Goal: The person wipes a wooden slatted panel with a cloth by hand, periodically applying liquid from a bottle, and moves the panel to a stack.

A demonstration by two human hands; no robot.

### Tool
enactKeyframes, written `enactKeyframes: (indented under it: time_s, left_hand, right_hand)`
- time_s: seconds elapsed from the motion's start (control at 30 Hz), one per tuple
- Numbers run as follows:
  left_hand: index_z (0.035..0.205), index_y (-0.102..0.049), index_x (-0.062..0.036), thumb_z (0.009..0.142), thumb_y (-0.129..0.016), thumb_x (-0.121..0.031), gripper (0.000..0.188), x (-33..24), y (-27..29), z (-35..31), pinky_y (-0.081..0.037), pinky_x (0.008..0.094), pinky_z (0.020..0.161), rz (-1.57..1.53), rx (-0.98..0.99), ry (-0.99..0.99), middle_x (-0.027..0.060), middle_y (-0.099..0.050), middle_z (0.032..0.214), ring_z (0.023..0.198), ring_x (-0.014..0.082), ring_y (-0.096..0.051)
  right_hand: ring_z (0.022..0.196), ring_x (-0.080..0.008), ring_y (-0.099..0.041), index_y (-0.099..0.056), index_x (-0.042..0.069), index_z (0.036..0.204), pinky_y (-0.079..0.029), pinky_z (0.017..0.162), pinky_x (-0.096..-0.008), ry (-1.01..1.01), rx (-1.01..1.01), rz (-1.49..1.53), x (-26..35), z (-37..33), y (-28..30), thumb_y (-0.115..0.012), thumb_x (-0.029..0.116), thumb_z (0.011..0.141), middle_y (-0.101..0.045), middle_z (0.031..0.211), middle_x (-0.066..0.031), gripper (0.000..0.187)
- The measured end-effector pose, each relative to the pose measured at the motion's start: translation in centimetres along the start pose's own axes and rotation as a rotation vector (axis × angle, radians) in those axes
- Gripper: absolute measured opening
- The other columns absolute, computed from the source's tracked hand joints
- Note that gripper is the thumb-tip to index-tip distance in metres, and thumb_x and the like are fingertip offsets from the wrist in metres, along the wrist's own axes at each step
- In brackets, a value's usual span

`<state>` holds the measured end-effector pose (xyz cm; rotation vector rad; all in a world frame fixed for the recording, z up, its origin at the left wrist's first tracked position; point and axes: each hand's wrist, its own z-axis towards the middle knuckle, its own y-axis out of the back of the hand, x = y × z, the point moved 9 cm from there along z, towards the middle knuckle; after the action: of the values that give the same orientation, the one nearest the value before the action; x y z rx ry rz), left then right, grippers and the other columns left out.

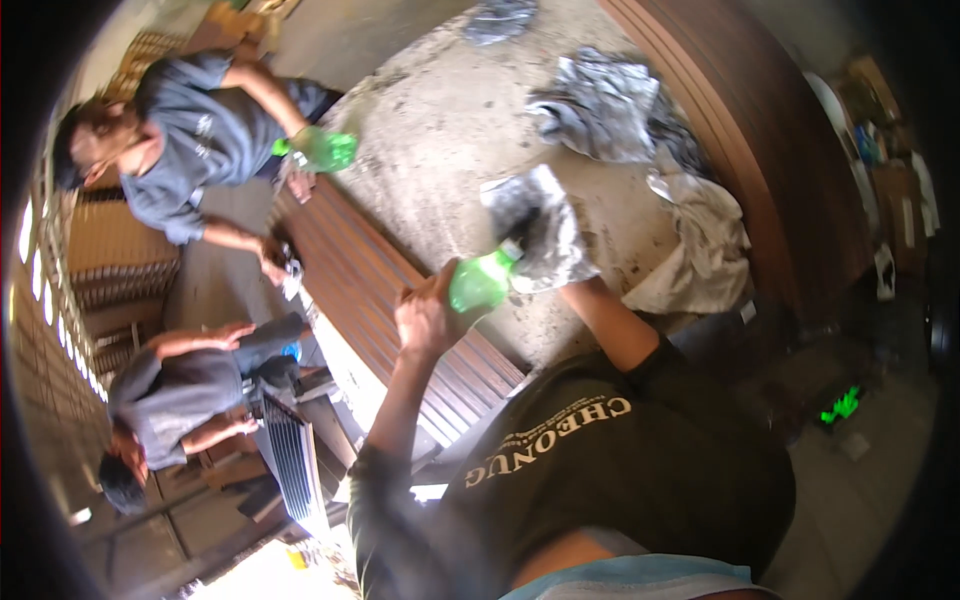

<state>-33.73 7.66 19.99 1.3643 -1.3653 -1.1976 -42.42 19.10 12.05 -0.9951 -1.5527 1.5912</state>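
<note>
A green bottle is up off the table, tilted, its neck toward one o'clock against the backdrop of a grey cloth; I can't tell from here whether the two touch. The wearer's left hand, at eight o'clock of the bottle, has its fingers wrapped around it. The right hand is at three o'clock, under the cloth's lower edge; the cloth hides its fingers, so I cannot tell how they grip.

Beneath them spreads a pale, stained tabletop. A brown slatted panel lies on it at nine o'clock from the bottle. Crumpled grey cloths are heaped at one o'clock, a cream cloth at three, and long brown boards run past at two.

Across from me, a co-worker at ten o'clock bends by the panel's far end, one hand on another green bottle. A second co-worker is at eight o'clock, beside a dark ribbed panel.
</note>
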Motion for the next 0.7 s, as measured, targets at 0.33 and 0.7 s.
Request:
enactKeyframes:
  time_s: [0.33, 0.7]
  left_hand:
    - [0.125, -0.031, -0.008, 0.063, -0.082, -0.031, 0.083, 1.4, -0.4, 6.3, -0.048, 0.0411, 0.087, -0.89, -0.531, 0.372, 0.0214, -0.054, 0.115, 0.103, 0.0359, -0.057]
    - [0.126, -0.043, -0.007, 0.069, -0.076, -0.028, 0.07, 8.7, -4.4, -9.4, -0.041, 0.0431, 0.094, -0.794, -0.76, 0.568, 0.0174, -0.05, 0.122, 0.111, 0.0358, -0.05]
  right_hand:
    - [0.104, -0.0235, -0.051, -0.042, 0.004, 0.129, -0.048, 0.083, -0.0335, -0.024, -0.291, 0.057, 9.2, -6.1, 23.1, -0.051, 0.045, 0.089, -0.052, 0.122, -0.0094, 0.058]
    - [0.105, -0.0228, -0.052, -0.041, 0.005, 0.129, -0.047, 0.086, -0.0349, -0.921, 0.07, -0.305, -11.8, -10.2, 0.0, -0.05, 0.043, 0.09, -0.055, 0.118, -0.008, 0.056]
